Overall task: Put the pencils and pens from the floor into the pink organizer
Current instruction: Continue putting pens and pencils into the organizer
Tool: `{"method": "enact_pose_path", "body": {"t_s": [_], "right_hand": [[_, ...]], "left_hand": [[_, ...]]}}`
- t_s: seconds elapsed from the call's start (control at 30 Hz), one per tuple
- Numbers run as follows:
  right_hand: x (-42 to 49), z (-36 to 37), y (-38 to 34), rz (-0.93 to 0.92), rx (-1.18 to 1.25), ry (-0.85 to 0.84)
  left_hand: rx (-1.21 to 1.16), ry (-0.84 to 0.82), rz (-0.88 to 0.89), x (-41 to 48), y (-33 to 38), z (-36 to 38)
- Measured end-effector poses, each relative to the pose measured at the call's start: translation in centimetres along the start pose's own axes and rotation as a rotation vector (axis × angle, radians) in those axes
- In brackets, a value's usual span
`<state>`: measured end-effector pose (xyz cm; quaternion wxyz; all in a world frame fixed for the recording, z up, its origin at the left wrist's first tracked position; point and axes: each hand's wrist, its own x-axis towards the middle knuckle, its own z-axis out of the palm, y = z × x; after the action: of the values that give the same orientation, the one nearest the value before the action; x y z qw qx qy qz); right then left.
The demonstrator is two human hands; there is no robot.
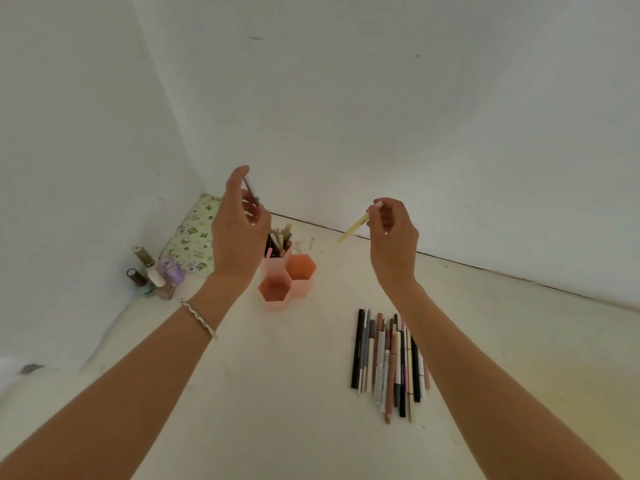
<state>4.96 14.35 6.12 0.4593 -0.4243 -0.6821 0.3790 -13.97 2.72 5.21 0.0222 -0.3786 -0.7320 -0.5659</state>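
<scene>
Holding both hands raised over the floor (277, 403), we pinch a grey pen (251, 190) in our left hand (239, 233) and a cream pencil (356, 226) in our right hand (393, 237). The organizer (302, 271) stands on the floor below and between them, its rear cell holding several pens. The pile (388, 362) of pens and pencils lies side by side to its right, beside our right forearm, and bottles (152, 275) and a pouch (194, 244) sit in the left corner.
</scene>
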Motion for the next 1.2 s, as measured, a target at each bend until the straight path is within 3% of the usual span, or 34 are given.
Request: {"method": "enact_pose_path", "body": {"t_s": [0.13, 0.23, 0.4, 0.53, 0.73, 0.83, 0.93, 1.07, 1.2], "right_hand": [[-0.2, 0.5, -0.6, -0.029, 0.023, 0.005], [-0.2, 1.0, -1.3, -0.057, 0.024, 0.009], [-0.4, 3.2, -3.8, -0.125, 0.108, 0.036], [-1.2, 5.8, -4.1, -0.119, 0.101, -0.048], [-2.7, 8.3, -2.2, -0.206, -0.132, -0.233], [-3.3, 8.8, -1.3, -0.389, -0.377, -0.347], [-3.7, 8.2, -0.9, -0.57, -0.52, -0.321], [-2.9, 5.7, -0.5, -0.413, -0.369, -0.189], [-2.1, 2.1, 0.9, -0.241, -0.351, -0.141]], "left_hand": [[0.217, -0.125, 0.101, -1.4, -1.9, 0.2], [0.388, -0.12, 0.181, -1.7, -2.8, 0.3], [0.247, 0.04, 0.031, -0.3, -2.6, -1.1], [0.128, 0.032, -0.011, 0.2, -1.9, -2.0], [0.1, 0.054, -0.033, -0.2, -1.9, -2.6], [0.088, 0.029, -0.045, -0.5, -1.6, -2.6], [0.08, 0.004, -0.028, -1.2, -0.6, -2.1], [0.07, -0.045, 0.071, -3.2, 1.9, -0.1], [0.137, -0.387, 0.015, -7.3, 3.8, 4.7]]}}
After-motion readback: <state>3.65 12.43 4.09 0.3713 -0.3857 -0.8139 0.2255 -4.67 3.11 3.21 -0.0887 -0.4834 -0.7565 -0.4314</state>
